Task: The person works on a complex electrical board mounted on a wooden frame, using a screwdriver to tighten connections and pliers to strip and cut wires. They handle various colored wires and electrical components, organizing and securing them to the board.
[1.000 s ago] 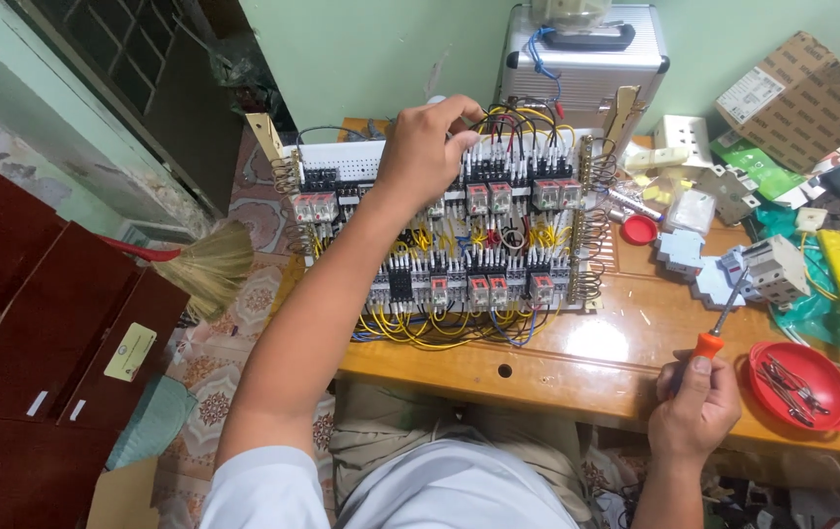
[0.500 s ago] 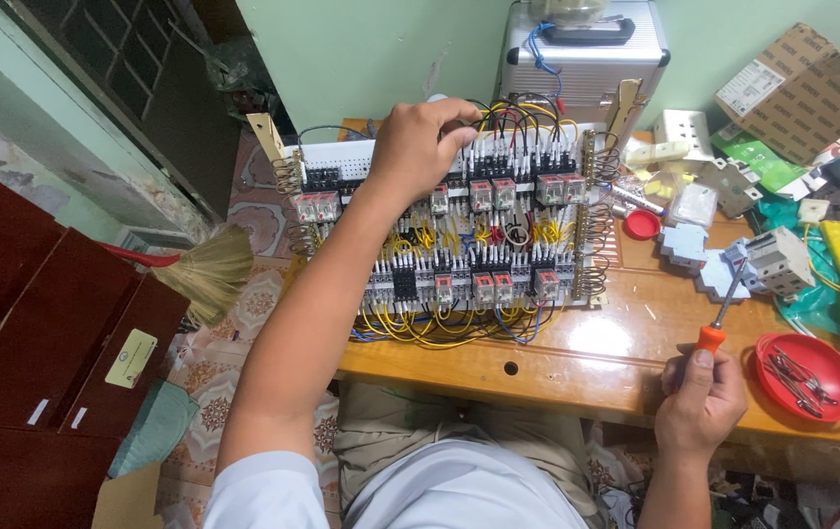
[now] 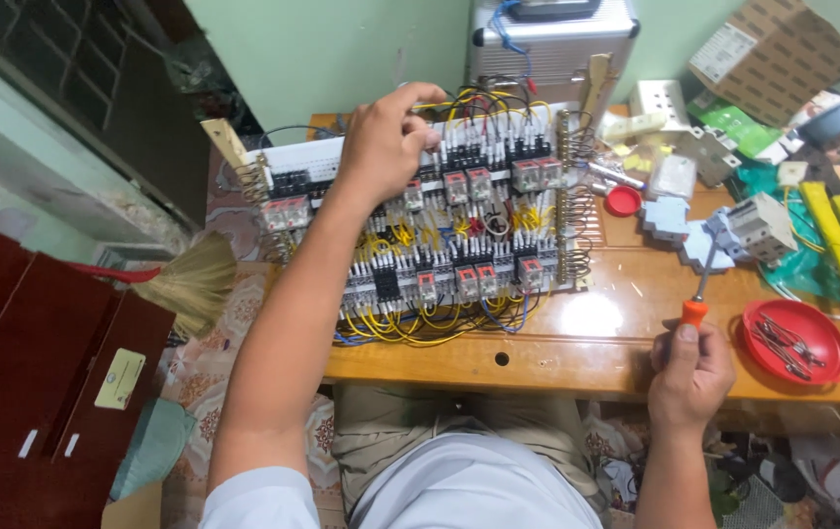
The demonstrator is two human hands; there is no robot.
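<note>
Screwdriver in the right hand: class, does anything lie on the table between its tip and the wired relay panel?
Nothing visible does. The right hand holds the screwdriver upright at the table edge; only bare wooden tabletop lies between it and the relay panel, where the left hand rests.

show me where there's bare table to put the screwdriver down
The wooden table is bare between the wired relay panel and the red dish, ahead of the right hand holding the screwdriver. Farther right it is crowded with grey breakers and yellow tools.

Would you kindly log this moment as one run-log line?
left hand: fingers on wired relay panel | right hand: grips orange screwdriver at desk edge | red tray beside
</note>
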